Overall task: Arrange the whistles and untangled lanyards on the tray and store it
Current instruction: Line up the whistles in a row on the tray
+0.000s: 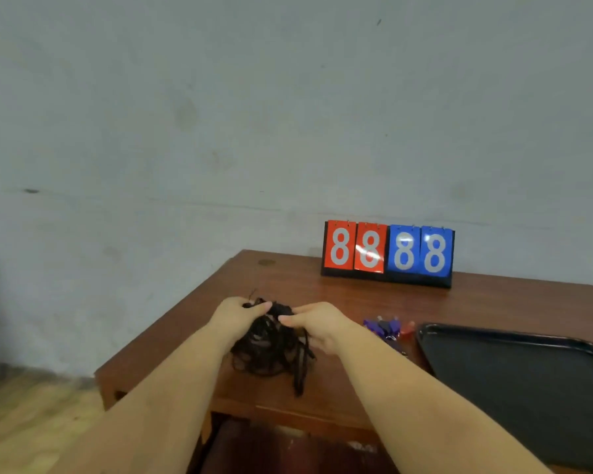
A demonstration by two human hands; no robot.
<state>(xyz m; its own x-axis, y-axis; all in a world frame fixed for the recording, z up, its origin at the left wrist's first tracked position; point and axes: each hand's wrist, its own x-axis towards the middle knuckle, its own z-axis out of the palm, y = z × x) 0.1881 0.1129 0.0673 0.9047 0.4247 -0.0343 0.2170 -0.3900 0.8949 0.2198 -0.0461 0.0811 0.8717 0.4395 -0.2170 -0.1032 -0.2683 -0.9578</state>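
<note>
A tangled bundle of black lanyards (271, 354) hangs over the brown table (322, 295), lifted at its top. My left hand (235, 316) pinches the top left of the bundle. My right hand (317, 323) pinches cords at the top right, its fingers curled round them. Loose loops and a strap end droop down to the tabletop. Several whistles (384, 328), blue-purple with one red, lie in a small heap just right of my right hand. A black tray (514, 343) lies at the right, with nothing visible on it.
A flip scoreboard (387, 253) showing red 88 and blue 88 stands at the table's back edge against the grey wall. The table's left edge drops off to a wooden floor (24, 415). An open space under the tabletop shows at the front.
</note>
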